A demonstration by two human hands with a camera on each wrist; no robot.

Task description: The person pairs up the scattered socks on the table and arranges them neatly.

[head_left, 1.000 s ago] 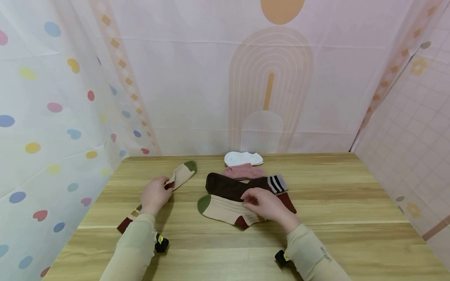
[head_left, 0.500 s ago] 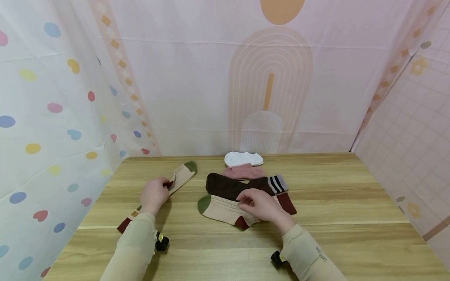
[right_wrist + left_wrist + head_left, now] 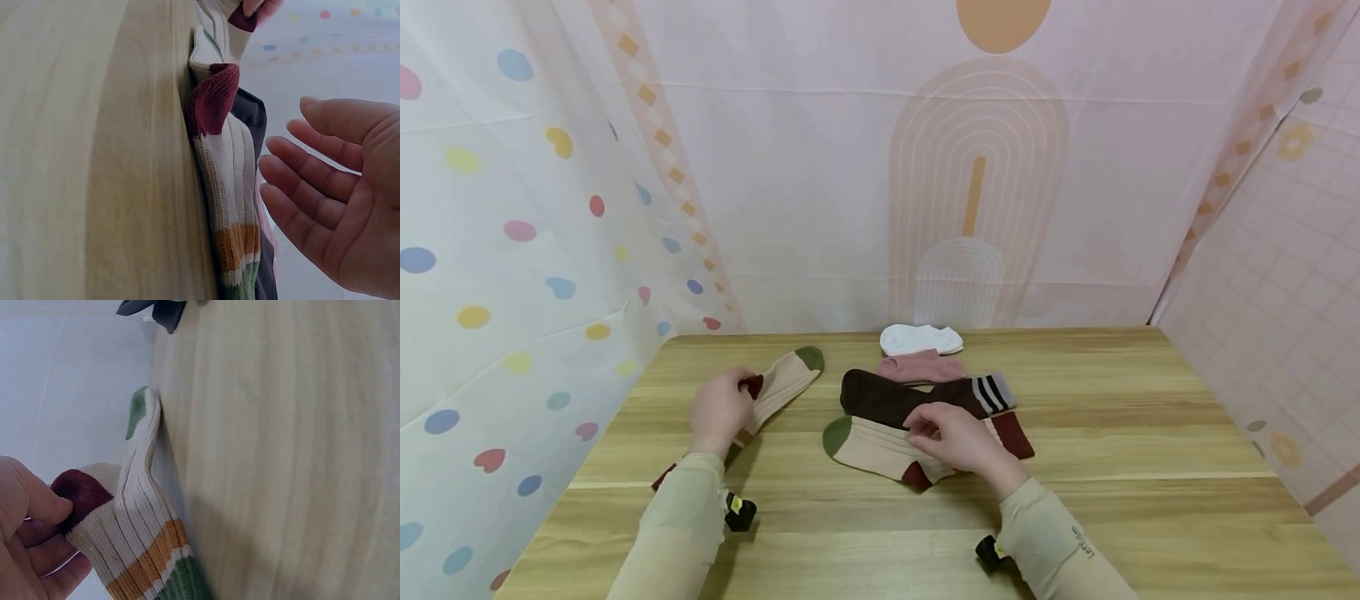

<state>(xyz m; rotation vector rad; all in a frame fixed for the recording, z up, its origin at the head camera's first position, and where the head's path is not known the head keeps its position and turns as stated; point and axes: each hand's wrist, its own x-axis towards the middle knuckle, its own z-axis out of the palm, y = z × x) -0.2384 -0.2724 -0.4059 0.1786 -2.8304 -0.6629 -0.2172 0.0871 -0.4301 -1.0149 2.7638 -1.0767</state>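
Observation:
At the table's left, my left hand pinches the maroon heel of a cream ribbed sock with a green toe. In the left wrist view, thumb and fingers grip that heel, and orange and green bands show below it. A matching cream sock lies flat in the middle, its green toe to the left and maroon cuff to the right. Just above this one hovers my right hand, fingers loosely bent and holding nothing; the right wrist view shows a gap between the fingers and the sock.
Behind the cream sock lie dark brown socks with a grey, black-striped cuff. Farther back are pink socks and white socks, near the table's rear edge. Patterned cloth hangs behind and at both sides of the wooden table.
My left hand has shifted slightly left and up with the sock's heel, turning the sock so more of its ribbed side shows. The right hand has moved a little left, then stayed nearly still.

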